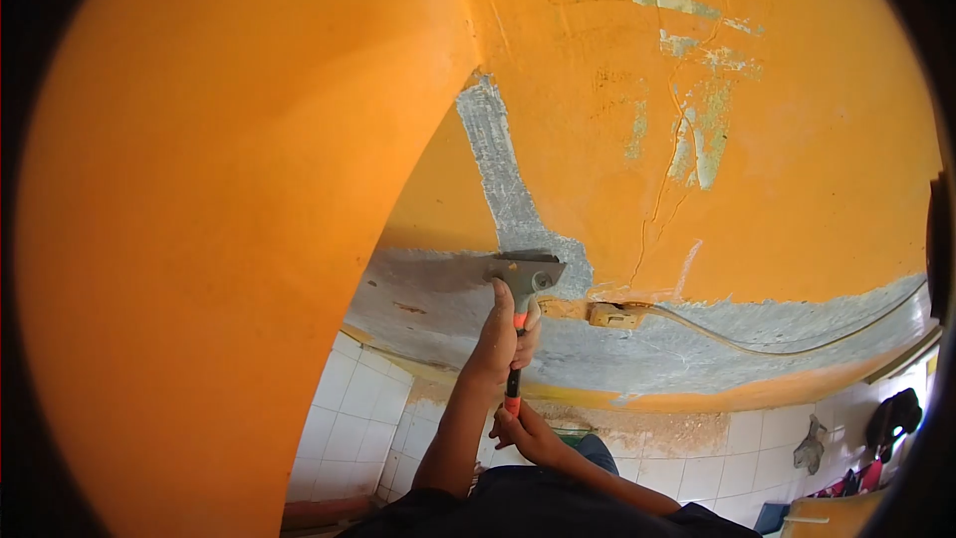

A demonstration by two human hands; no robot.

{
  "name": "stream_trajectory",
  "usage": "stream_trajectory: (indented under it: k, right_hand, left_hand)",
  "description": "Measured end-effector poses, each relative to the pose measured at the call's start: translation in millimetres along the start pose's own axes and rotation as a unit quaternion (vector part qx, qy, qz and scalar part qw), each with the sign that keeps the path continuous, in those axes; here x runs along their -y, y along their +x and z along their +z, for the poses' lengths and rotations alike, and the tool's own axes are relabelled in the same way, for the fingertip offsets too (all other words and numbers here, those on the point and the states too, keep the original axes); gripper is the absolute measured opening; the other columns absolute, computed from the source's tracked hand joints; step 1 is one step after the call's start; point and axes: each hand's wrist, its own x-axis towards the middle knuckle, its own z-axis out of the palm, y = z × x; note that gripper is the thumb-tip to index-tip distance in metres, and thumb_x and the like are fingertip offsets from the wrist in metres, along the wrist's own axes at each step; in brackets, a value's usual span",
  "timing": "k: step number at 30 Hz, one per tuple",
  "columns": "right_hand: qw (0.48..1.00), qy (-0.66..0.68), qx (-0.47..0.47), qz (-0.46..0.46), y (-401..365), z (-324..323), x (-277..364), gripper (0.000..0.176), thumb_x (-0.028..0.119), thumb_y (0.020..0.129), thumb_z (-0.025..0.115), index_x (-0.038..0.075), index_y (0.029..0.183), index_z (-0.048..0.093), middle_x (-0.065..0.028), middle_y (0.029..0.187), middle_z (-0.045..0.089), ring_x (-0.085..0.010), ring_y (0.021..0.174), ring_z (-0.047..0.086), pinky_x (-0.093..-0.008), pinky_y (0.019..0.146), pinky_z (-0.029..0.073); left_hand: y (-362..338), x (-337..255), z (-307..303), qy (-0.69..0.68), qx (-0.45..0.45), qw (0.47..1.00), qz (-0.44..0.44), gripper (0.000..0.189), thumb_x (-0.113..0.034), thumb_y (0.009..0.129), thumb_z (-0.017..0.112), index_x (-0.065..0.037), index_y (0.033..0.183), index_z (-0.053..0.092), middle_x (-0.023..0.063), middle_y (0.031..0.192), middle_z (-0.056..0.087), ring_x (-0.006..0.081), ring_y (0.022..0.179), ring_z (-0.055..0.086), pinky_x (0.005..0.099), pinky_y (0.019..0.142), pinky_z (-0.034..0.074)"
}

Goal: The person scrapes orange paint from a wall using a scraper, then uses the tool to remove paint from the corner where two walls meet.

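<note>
A scraper [528, 273] with a wide grey head and a black and red handle lies with its blade against the wall, at the lower end of a bare grey strip [503, 159] in the orange paint. Just below the scraper's head, my left hand [508, 337] is wrapped round the upper handle, thumb pointing up. Lower down, the fingers of my right hand [520, 432] close round the red end of the same handle.
Orange wall [588, 159] with cracks and patches of lost paint rises ahead. An outlet box [615, 316] with a cable [757, 347] sits right of the scraper. White tiles [349, 408] line the lower wall. Dark items [893, 418] hang at the right.
</note>
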Motion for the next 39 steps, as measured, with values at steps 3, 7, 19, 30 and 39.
stream_trajectory:
  k: [3,7,19,30,39]
  right_hand:
    - [0.999,0.013,0.007,0.029,0,6,-6,0.026,0.029,0.103,0.037,0.004,0.098,0.042,-0.0057,0.079,0.054,-0.0096,0.065,0.053,-0.0271,0.057,0.049]
    - [0.998,-0.045,0.007,0.051,2,7,-10,0.025,0.028,0.103,0.035,0.004,0.101,0.042,-0.0054,0.079,0.054,-0.0094,0.065,0.052,-0.0261,0.058,0.048]
    - [0.988,-0.120,0.089,-0.042,16,11,-16,0.028,0.028,0.100,0.045,0.003,0.110,0.039,-0.0069,0.085,0.057,-0.0119,0.073,0.054,-0.0281,0.065,0.047]
    - [0.992,-0.064,0.105,-0.040,16,12,-17,0.026,0.026,0.101,0.045,0.002,0.109,0.038,-0.0051,0.086,0.053,-0.0114,0.074,0.051,-0.0279,0.068,0.046]
    - [0.991,-0.060,0.107,-0.050,16,13,-16,0.024,0.025,0.101,0.044,0.003,0.109,0.040,-0.0052,0.088,0.054,-0.0117,0.076,0.052,-0.0292,0.070,0.046]
  left_hand:
    - [1,4,-4,0.003,-0.004,1.000,-0.011,0.070,-0.080,0.084,0.016,-0.015,0.069,0.037,-0.0066,0.045,0.021,0.0057,0.034,0.015,0.0231,0.032,0.015]
    - [0,12,-8,0.004,-0.005,1.000,-0.018,0.070,-0.080,0.084,0.018,-0.015,0.068,0.037,-0.0067,0.046,0.022,0.0054,0.034,0.016,0.0228,0.032,0.015]
    - [-6,-7,-11,0.051,-0.005,0.998,-0.020,0.070,-0.081,0.083,0.016,-0.016,0.066,0.037,-0.0072,0.046,0.022,0.0056,0.034,0.015,0.0229,0.033,0.014]
    - [-3,2,-15,0.076,-0.024,0.997,-0.001,0.071,-0.080,0.084,0.015,-0.015,0.064,0.034,-0.0068,0.045,0.022,0.0057,0.033,0.017,0.0230,0.031,0.015]
    - [-5,5,-13,0.060,-0.038,0.997,-0.020,0.072,-0.082,0.082,0.016,-0.015,0.064,0.036,-0.0068,0.045,0.022,0.0058,0.033,0.017,0.0229,0.031,0.016]
